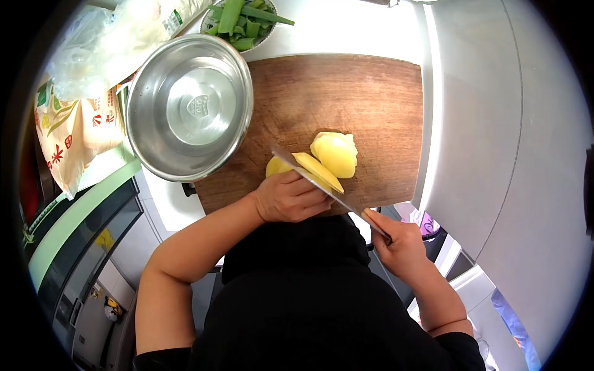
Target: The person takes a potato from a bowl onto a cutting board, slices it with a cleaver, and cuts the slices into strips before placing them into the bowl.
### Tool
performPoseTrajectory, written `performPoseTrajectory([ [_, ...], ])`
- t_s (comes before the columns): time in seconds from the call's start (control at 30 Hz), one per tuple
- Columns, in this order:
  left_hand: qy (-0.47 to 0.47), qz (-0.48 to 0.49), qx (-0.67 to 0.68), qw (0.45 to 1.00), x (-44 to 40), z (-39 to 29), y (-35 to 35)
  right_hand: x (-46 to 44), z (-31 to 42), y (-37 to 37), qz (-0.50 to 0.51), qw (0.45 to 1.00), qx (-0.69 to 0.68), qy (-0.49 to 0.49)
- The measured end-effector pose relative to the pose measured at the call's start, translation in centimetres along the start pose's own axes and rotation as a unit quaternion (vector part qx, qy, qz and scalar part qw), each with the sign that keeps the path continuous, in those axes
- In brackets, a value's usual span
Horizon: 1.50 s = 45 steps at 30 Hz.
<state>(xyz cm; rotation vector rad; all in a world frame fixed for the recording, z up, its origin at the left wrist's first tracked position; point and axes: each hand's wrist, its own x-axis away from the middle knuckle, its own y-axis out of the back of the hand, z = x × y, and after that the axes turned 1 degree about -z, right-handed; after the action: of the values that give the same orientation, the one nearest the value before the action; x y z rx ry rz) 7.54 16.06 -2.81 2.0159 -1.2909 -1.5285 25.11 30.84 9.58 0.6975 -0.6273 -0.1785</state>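
A kitchen knife [348, 203] lies slantwise across the wooden cutting board [371, 93], its handle gripped by my right hand [397, 243] just past the board's near right edge. My left hand [293, 196] has its fingers curled against the near side of the blade, over a peeled yellow potato [276, 166] that they partly cover. On the blade's far side, a thick potato slice [320, 172] leans close to the steel. Beyond it rests a larger cut potato piece [335, 154], touched by neither hand. How deep the edge sits in the potato is hidden.
A steel bowl [198, 111] overlaps the board's left side. Behind it stands a patterned bowl of cut green leaves [238, 25]. Plastic bags [99, 46] and a printed food bag [80, 133] crowd the left. A grey wall [476, 111] borders the counter on the right.
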Motion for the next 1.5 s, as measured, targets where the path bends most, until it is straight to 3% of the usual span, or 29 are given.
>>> performPoseTrajectory([
  [0.47,0.024,0.017,0.055,0.998,0.0,0.2,-0.1,0.1,-0.5,-1.3,-0.006,0.998,0.055,0.023],
  [0.53,-0.01,0.023,0.001,1.0,-0.2,0.2,0.1,-0.4,-0.4,-1.5,0.002,0.997,0.074,0.027],
  [0.87,-0.017,-0.024,-0.012,0.999,0.2,0.2,-0.5,-4.8,-1.4,-4.0,-0.017,0.996,0.084,0.036],
  [0.93,-0.023,0.025,-0.032,0.999,0.6,0.0,-0.3,-4.7,-1.7,-4.1,-0.032,0.998,0.051,0.025],
  [1.03,-0.025,0.013,-0.037,0.999,0.4,0.0,-0.1,-4.4,-1.3,-2.9,-0.01,0.999,-0.035,-0.021],
  [1.13,-0.011,-0.001,-0.012,1.0,-0.1,0.0,-0.1,-2.6,0.5,-1.1,-0.04,0.998,-0.057,0.008],
  [1.5,-0.011,0.003,-0.022,1.0,0.3,-0.1,-0.2,-0.9,0.7,-0.7,-0.025,0.999,-0.028,0.026],
])
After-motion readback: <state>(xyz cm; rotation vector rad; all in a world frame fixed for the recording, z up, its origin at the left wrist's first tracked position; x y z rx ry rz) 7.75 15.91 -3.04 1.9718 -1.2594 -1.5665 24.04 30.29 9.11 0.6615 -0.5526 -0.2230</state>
